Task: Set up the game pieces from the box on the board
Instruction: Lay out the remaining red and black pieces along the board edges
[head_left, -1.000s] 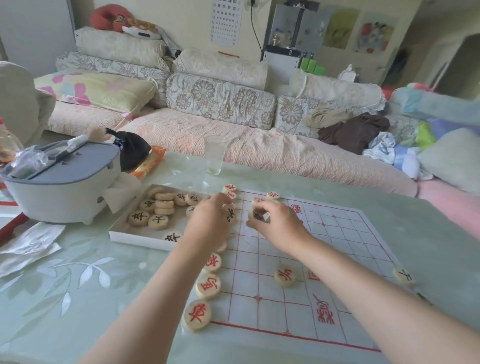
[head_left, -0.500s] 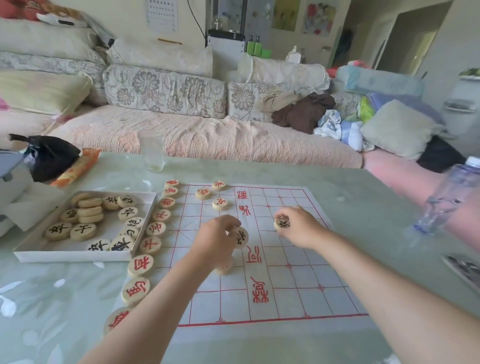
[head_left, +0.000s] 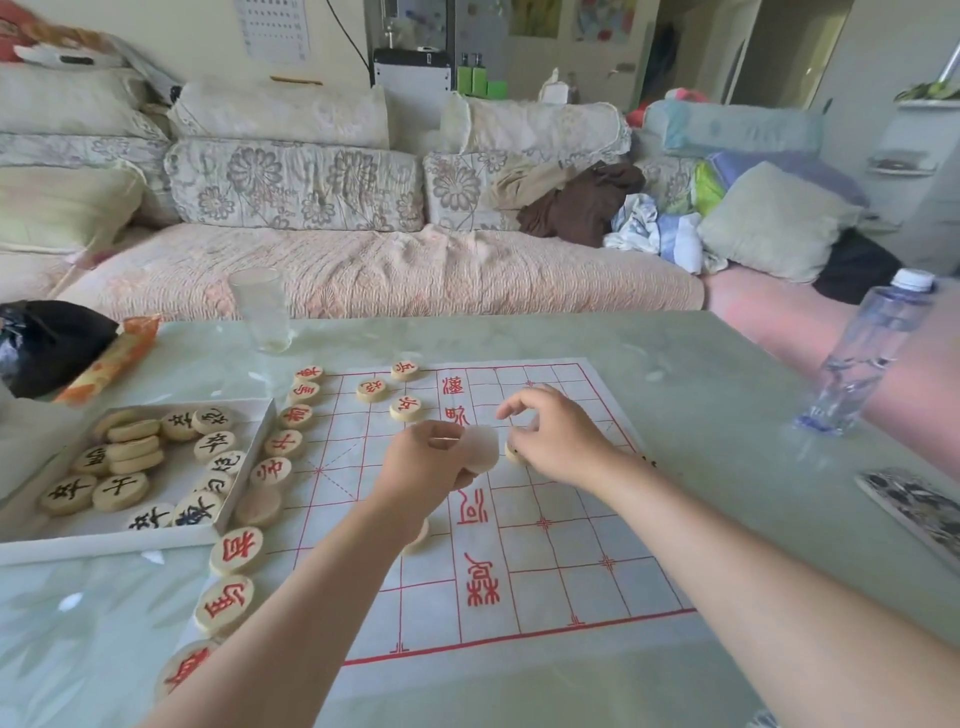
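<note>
On the green tabletop (head_left: 701, 395), centre each piece on a crossing of the xiangqi board (head_left: 571, 545): the left hand (head_left: 421, 467) grip pinches one pale disc (head_left: 480, 449); the right hand (head_left: 563, 441) grip over a second disc (head_left: 513, 455) cannot be told.

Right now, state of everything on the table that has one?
box, open, black-marked pieces inside
board, laid flat, partly set with red pieces
left hand, holds a piece, blank face showing
right hand, fingers over a board piece, grip unclear
glass, upright, nearly empty
bottle, standing, capped
</note>
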